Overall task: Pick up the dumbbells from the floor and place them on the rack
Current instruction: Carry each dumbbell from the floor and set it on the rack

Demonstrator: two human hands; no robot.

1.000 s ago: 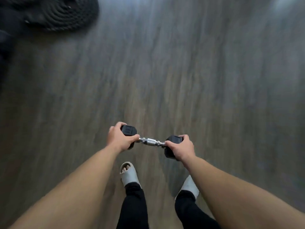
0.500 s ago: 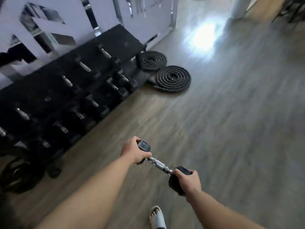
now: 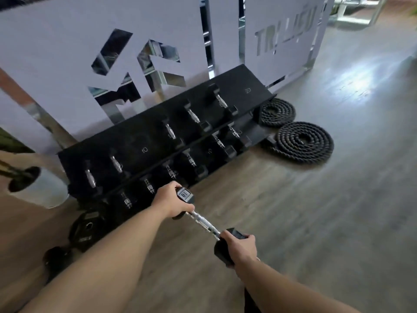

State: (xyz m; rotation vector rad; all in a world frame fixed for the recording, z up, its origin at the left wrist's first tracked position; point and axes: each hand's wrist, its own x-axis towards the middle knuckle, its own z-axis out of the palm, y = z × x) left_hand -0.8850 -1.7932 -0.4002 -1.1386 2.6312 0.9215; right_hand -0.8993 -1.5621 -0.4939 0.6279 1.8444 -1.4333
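Above the floor [image 3: 293,211], near the rack [image 3: 158,136], the dumbbell [image 3: 205,224] hangs between both hands: left hand [image 3: 172,203] and right hand [image 3: 240,246] fingers wrapped around its heads. It seems heavy, rigid; the knurled bar would offer a surer hold.

The black tiered dumbbell rack [image 3: 162,141], at far left half a second ago, now fills the frame's centre. The black hex-headed, chrome-handled dumbbell [image 3: 204,222] sits lower right of its earlier spot, more steeply tilted.
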